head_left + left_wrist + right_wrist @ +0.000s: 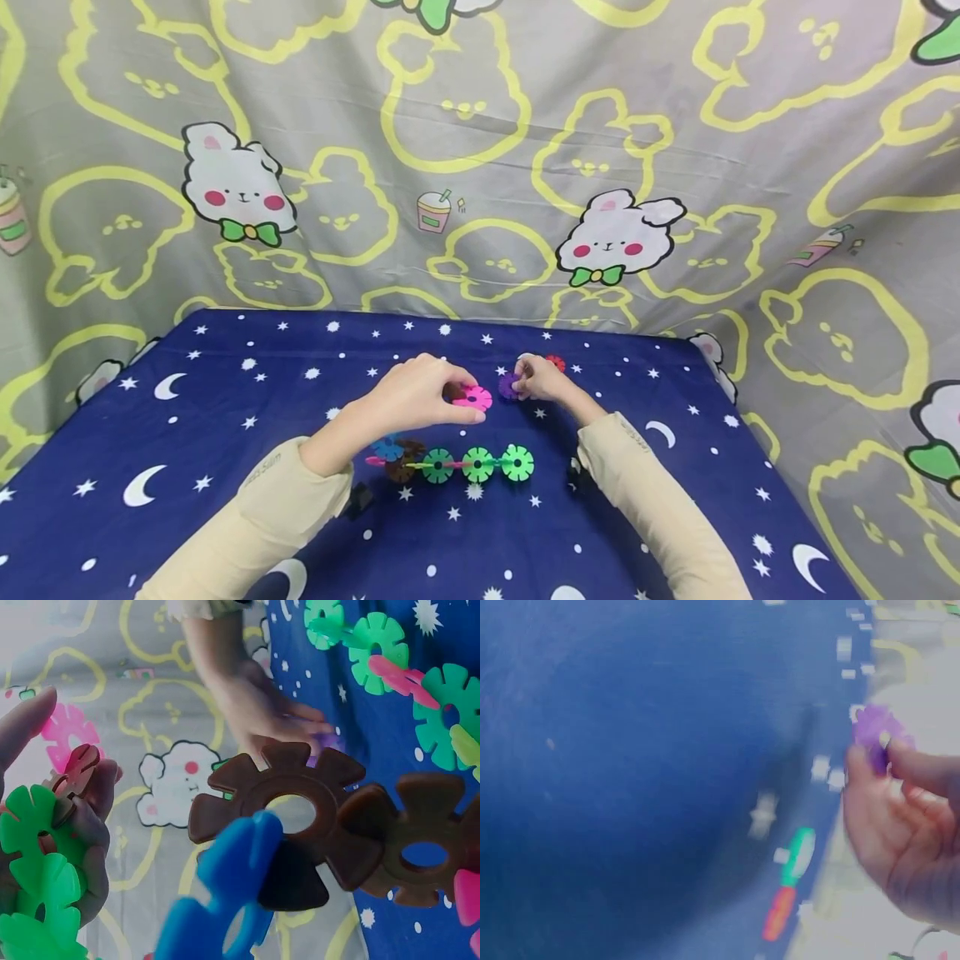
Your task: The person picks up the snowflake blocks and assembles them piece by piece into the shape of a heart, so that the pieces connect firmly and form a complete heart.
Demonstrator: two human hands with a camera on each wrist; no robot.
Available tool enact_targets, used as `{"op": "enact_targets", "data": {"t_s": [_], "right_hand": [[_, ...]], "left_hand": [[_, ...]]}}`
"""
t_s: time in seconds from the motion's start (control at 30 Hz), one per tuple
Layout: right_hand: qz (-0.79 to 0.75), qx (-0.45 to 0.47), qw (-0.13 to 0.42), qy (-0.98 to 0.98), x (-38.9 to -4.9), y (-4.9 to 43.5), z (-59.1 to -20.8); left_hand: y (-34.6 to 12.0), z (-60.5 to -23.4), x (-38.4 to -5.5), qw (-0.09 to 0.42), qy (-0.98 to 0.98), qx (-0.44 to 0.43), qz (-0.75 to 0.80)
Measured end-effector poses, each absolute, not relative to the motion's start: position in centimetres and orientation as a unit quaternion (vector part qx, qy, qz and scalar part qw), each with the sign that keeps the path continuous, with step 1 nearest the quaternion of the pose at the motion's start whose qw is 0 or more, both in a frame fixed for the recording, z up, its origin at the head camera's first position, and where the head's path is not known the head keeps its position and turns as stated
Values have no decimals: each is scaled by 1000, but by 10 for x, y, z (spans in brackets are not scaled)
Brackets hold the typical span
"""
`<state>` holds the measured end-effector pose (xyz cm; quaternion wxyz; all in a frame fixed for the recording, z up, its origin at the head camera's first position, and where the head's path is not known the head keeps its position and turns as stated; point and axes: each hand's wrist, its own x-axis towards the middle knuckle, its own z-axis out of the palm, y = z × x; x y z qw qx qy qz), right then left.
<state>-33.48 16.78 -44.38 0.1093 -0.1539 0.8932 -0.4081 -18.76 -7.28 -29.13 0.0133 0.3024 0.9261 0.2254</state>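
In the head view my left hand (420, 396) pinches a pink notched building disc (476, 398) between thumb and fingers. The left wrist view shows a brown disc (79, 769) and green discs (34, 825) at the same hand, joined close to the pink one. To the right, my right hand (542, 379) holds a purple notched disc (510, 386) by its edge, with thumb and fingertips on it in the right wrist view. Below my left hand runs a linked row with a blue disc (387, 447), a brown disc (402, 468) and several green discs (477, 464).
A red disc (556, 362) lies behind my right hand. A green piece (800, 853) and an orange-red piece (779, 913) lie end to end in the right wrist view. The dark blue star-patterned tablecloth (247, 533) meets a grey printed curtain (480, 192) at the back.
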Motion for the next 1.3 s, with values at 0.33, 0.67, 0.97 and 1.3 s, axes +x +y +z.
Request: {"op": "enact_targets", "data": {"t_s": [0.33,0.67,0.97,1.3], "right_hand": [[-556,-268,49,785,-238,156,-337],[-532,-372,-103,753,-202,152,-341],[-491,-393,-239,740,-189,142,-349],[-483,-398,-269,732,-189,138,-350]], "left_hand": [[-72,-293,-189,-14,927,296,231],[-70,-293,-190,-26,920,308,241],[-67,-296,-187,-47,905,344,245],[-62,-293,-190,-71,900,366,226]]}}
